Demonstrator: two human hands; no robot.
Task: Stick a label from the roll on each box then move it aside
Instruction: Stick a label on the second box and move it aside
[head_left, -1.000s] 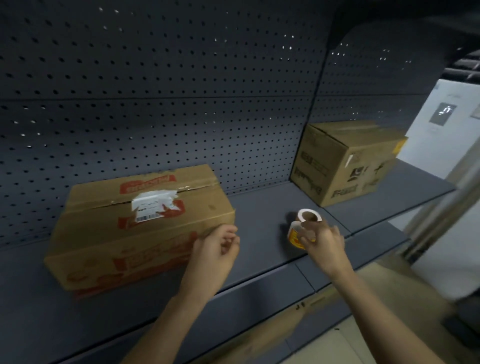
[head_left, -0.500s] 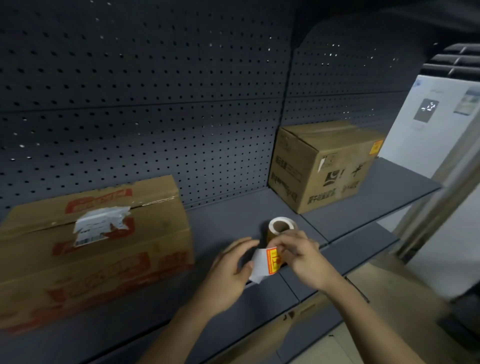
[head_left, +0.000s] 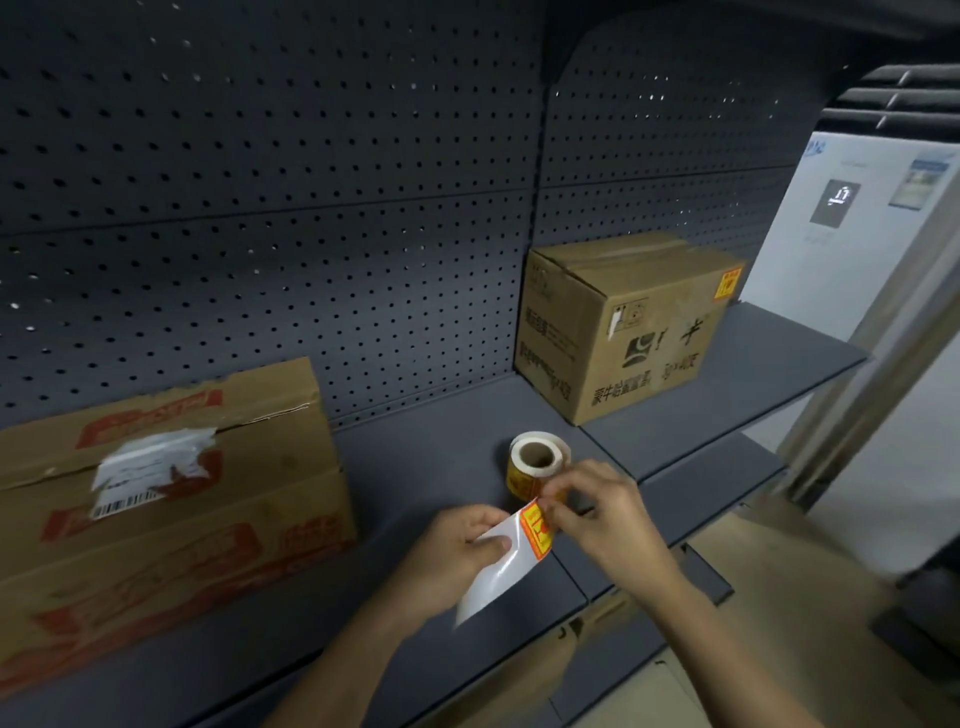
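Label (head_left: 537, 527) sits between both hands: left hand (head_left: 457, 553) pinches its backing strip (head_left: 496, 569), right hand (head_left: 602, 514) its edge.

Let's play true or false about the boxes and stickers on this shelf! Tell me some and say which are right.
1. The label roll stands on the shelf between two boxes. True.
2. The right hand is peeling a blue label. False: the label is orange and yellow.
3. The left hand holds the white backing strip. True.
4. The right box has no orange label. False: one sits near its top corner.
5. The left box lies on the floor. False: it is on the shelf.
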